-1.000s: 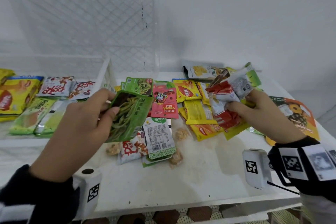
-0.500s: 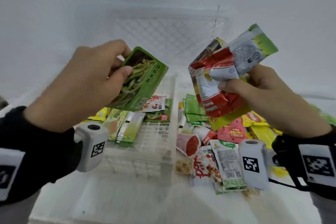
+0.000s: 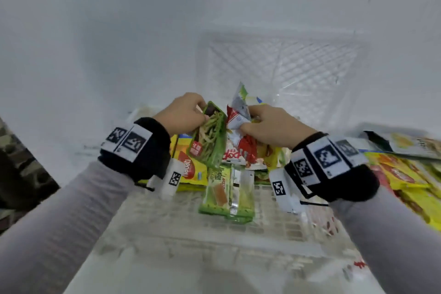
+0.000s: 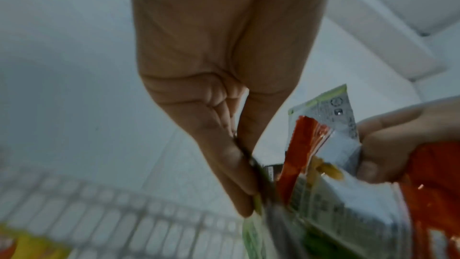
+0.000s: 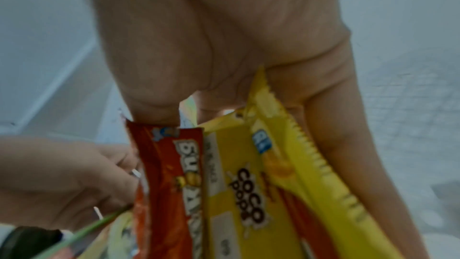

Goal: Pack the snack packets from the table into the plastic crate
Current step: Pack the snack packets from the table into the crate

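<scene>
The green bean packet [image 3: 210, 136] is pinched by the left hand [image 3: 183, 112] and a red-and-yellow bundle [image 3: 241, 141] gripped by the right hand [image 3: 272, 124] over the plastic crate [image 3: 167, 217]; both are best lowered flat beside packets already laid before being freed

Head view: soft, even, cool-white light, no hard shadows, no glare. Wide-angle bend at the borders, sleeves stretched at the bottom corners. Slight motion blur overall; the white crate [image 3: 281, 74] washes into the pale wall, packets along the desk's right edge smeared. Both wrist views dimmer, grainy, strongly blurred. Left hand [image 4: 224, 86] fills its frame in shade, backlit by the bright wall. Right hand [image 5: 224, 46] likewise dark and soft; print on the yellow packet [image 5: 248, 194] still readable.
</scene>
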`<state>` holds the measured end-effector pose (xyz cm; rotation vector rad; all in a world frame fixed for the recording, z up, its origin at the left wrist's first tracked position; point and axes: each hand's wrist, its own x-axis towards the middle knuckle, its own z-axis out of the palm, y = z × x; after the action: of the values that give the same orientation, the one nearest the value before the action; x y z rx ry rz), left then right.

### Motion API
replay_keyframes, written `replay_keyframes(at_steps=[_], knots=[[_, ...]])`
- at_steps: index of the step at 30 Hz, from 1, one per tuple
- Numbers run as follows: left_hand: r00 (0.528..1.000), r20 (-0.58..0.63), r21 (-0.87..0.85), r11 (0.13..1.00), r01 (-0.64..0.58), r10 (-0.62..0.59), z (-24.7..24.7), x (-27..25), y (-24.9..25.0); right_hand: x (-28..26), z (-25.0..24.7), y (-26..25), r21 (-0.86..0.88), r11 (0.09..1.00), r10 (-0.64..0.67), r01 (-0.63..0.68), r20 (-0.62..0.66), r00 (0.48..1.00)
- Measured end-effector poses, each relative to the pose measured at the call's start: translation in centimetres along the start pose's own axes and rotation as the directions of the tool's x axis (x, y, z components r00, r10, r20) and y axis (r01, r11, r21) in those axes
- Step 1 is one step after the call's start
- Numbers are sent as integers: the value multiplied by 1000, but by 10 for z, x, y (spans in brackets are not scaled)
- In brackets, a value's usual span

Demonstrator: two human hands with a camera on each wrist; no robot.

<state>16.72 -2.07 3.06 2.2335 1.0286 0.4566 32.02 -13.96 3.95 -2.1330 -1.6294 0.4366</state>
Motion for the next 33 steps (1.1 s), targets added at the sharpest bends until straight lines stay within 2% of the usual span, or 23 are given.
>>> replay_keyframes(at_steps=[4, 6, 7, 9, 11, 14, 16, 19, 21, 23, 25, 27, 30, 33], knots=[[984, 157, -352, 926, 135, -84, 21, 19, -17, 21, 27, 5, -143, 978, 141, -155, -106, 984], [978, 200, -294, 948, 121, -63, 34, 21, -25, 23, 39, 8, -172, 966, 176, -194, -113, 978], [979, 199, -237, 966, 99, -51, 39, 21, -29, 23, 45, 10, -156, 967, 190, -200, -78, 979], [985, 166, -173, 983, 68, -39, 45, 22, -36, 20, 51, 14, -8, 979, 202, -203, -30, 979], [999, 53, -109, 994, 12, -6, 45, 24, -40, 19, 54, 18, 229, 964, 170, -136, -137, 976], [992, -99, -175, 980, -92, 76, 41, 27, -39, 21, 58, 28, 451, 888, 263, -88, -341, 902], [990, -105, -238, 965, -113, 90, 44, 27, -36, 23, 61, 38, 495, 859, 340, -129, -364, 867], [991, -57, -231, 964, -133, 124, 60, 25, -32, 25, 63, 51, 462, 857, 391, -227, -298, 871], [975, -123, -134, 971, -199, 182, 69, 21, -30, 25, 63, 56, 424, 856, 418, -297, -228, 879], [936, -192, -56, 949, -312, 296, 75, 17, -29, 25, 64, 59, 361, 865, 429, -349, -171, 887], [890, -151, 14, 901, -433, 430, 81, 13, -29, 25, 65, 62, 295, 868, 449, -400, -119, 886], [857, -73, 140, 856, -497, 510, 89, 10, -31, 24, 65, 64, 223, 860, 473, -459, -13, 881], [865, -47, 206, 852, -481, 500, 95, 10, -33, 23, 65, 64, 119, 853, 494, -509, 130, 859], [883, -46, 208, 869, -448, 466, 96, 9, -34, 25, 63, 67, 150, 844, 500, -515, 126, 857]])
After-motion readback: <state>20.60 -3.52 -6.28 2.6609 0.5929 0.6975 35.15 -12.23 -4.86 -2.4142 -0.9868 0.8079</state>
